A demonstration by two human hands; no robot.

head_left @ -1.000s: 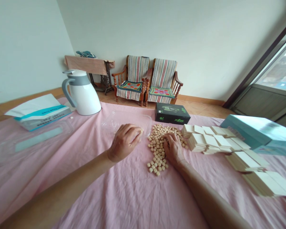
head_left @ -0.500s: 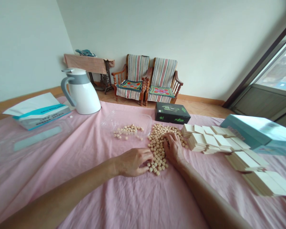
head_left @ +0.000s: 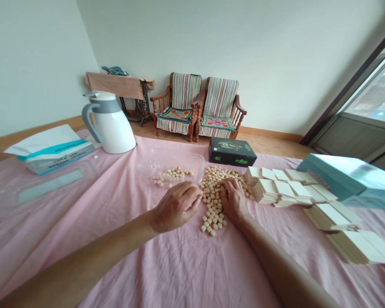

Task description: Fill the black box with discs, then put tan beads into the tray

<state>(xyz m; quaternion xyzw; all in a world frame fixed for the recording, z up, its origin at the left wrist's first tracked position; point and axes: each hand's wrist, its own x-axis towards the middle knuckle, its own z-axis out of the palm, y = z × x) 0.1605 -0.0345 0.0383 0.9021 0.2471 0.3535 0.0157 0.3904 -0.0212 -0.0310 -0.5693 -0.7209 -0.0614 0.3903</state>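
Mid-frame, our left hand (head_left: 178, 205) pinches a block (head_left: 199, 197) — some fill the tray (head_left: 179, 158), most the pile (head_left: 214, 208); our right hand's (head_left: 234, 200) hold is hidden.

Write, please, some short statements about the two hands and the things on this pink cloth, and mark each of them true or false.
1. The right hand is at the pile of wooden blocks. True.
2. The clear tray has nothing in it. False: several wooden blocks lie in the clear tray.
3. The black box stands beyond the pile, farther from the person. True.
4. The white-and-grey jug stands to the right of the black box. False: the jug stands to its left.
5. The left hand touches the light blue box. False: the left hand is near the left edge of the pile.
6. Stacks of pale, flat pieces lie to the right of the right hand. True.
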